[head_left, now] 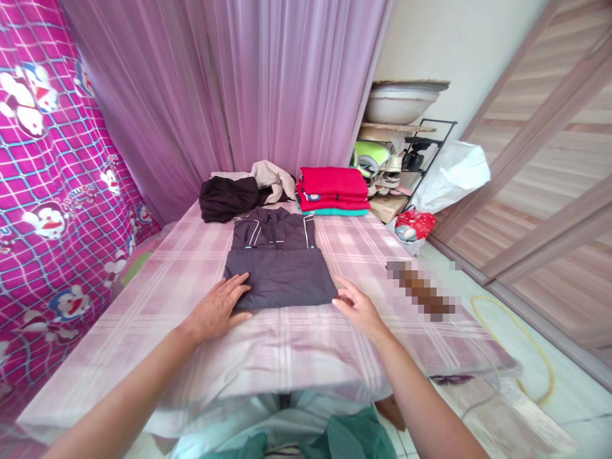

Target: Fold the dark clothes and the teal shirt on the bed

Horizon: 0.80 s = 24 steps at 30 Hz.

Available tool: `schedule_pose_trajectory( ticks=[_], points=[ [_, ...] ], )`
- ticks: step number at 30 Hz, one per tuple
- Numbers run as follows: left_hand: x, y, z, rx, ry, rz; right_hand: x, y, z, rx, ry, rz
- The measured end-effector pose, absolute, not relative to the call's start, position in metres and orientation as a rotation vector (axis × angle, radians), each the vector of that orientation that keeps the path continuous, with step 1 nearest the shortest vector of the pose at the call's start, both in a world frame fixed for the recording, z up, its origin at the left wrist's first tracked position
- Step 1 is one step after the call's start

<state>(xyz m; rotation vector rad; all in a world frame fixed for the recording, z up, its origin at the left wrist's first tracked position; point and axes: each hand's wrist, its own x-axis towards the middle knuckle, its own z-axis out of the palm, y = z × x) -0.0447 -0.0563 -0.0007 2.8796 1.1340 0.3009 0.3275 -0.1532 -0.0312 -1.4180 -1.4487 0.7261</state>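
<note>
A dark grey zip-neck jacket (282, 277) with white piping lies on the bed in front of me. Its lower half is folded up over itself in a flat rectangle, while the collar and zip (271, 223) still show at the far end. My left hand (217, 306) rests at the near left corner of the fold, fingers spread on the fabric and thumb apart on the sheet. At the near right corner, my right hand (356, 306) touches the jacket's edge with its fingertips, thumb and fingers apart.
Behind the jacket are a dark crumpled garment (227, 199), a beige garment (270, 178) and a folded red stack (333, 185). A blurred-out brown object (423, 293) lies right on the plaid sheet (191, 255). Beyond the bed stands a rack (430, 143) with shoes and basins.
</note>
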Motion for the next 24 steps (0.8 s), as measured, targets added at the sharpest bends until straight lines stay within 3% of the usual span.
schedule_pose_trajectory(
  ticks=[8, 19, 24],
  points=[
    [-0.04, -0.05, -0.009, 2.854, 1.163, 0.355, 0.328, -0.149, -0.031, -1.297, -1.493, 0.887],
    [-0.042, -0.049, -0.01, 2.858, 1.171, 0.352, 0.32, -0.154, -0.028, -1.66, -1.355, 0.634],
    [-0.042, -0.054, -0.007, 2.829, 1.166, 0.356, 0.325, -0.155, -0.024, -1.756, -1.419, 0.251]
  ],
)
